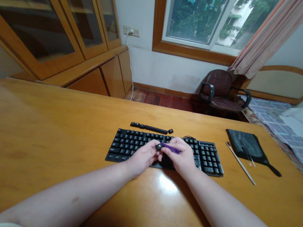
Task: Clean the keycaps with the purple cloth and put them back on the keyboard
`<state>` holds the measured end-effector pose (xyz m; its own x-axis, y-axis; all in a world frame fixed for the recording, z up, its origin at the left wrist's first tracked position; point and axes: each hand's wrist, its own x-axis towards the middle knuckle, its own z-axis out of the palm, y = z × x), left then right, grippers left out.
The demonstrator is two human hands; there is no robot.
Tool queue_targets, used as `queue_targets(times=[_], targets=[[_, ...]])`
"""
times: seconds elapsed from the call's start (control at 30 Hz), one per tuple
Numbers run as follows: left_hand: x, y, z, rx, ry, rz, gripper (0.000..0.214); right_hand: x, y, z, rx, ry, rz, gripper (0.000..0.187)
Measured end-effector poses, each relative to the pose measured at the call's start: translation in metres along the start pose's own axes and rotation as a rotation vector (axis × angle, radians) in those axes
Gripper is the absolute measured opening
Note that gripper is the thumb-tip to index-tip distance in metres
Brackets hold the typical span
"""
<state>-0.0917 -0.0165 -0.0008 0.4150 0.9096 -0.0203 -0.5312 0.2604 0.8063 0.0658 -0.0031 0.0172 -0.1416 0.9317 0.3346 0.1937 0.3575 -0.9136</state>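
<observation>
The left hand [146, 154] grasps a small black keycap [159, 147] between thumb and fingers, and the right hand [181, 156] pinches a purple fuzzy strip [173, 149], whose end lies at the keycap, probably touching it. Both things are in the air, just above the middle of the black keyboard [208, 159].

The step in hand looks like wiping or brushing of this keycap. To do it well, I think, the left fingers should hold the cap by two opposite sides, firmly but without squeezing, so that one face is free for the strip. The strip should go with short, light strokes, also into the edges; then the cap may be turned to show the next side. The cap is small and can slip easily — it is good that the hands work low, because a fall would be short.

The pose seems suitable: both forearms come from the near edge of the wooden desk [56, 127] and meet in a V, the wrists low, the fingers bent inward, the fingertips close together. I cannot tell whether the lower fingers rest on the keys.

Behind the keyboard lie loose keycaps [137, 125] and a long spacebar [155, 129], apart from the hands.
</observation>
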Motion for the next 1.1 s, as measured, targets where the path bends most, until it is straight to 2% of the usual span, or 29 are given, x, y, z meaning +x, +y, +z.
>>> queue_targets(times=[0.1,0.2,0.33,0.43,0.57,0.73,0.8,0.97,1.1], targets=[[0.003,0.000,-0.001,0.153,0.152,0.100,0.027,-0.002,-0.002,0.001,-0.027,0.077,-0.034,0.024],[0.002,0.000,-0.003,0.222,0.212,0.150,0.028,-0.005,-0.006,0.002,-0.034,0.027,-0.126,0.021],[-0.001,0.000,-0.003,0.270,0.157,0.154,0.027,-0.007,-0.007,0.003,-0.116,-0.129,-0.174,0.017],[-0.003,0.001,-0.002,0.291,0.076,0.130,0.026,-0.005,-0.005,0.003,-0.225,-0.166,-0.170,0.023],[-0.004,0.004,0.000,0.233,-0.003,0.078,0.026,0.002,0.002,-0.002,-0.224,-0.128,-0.144,0.031],[-0.003,0.003,0.001,0.192,0.003,0.051,0.030,0.007,0.004,-0.009,-0.010,-0.037,-0.089,0.028],[-0.003,0.004,0.001,0.256,0.006,0.055,0.031,0.007,0.001,-0.008,0.083,-0.052,-0.031,0.028],[-0.006,0.009,0.001,0.558,-0.028,0.078,0.025,0.004,-0.008,-0.001,0.246,-0.230,0.315,0.031],[-0.006,0.013,0.004,0.605,-0.054,0.066,0.019,0.005,-0.012,-0.001,0.401,-0.235,0.445,0.033]])
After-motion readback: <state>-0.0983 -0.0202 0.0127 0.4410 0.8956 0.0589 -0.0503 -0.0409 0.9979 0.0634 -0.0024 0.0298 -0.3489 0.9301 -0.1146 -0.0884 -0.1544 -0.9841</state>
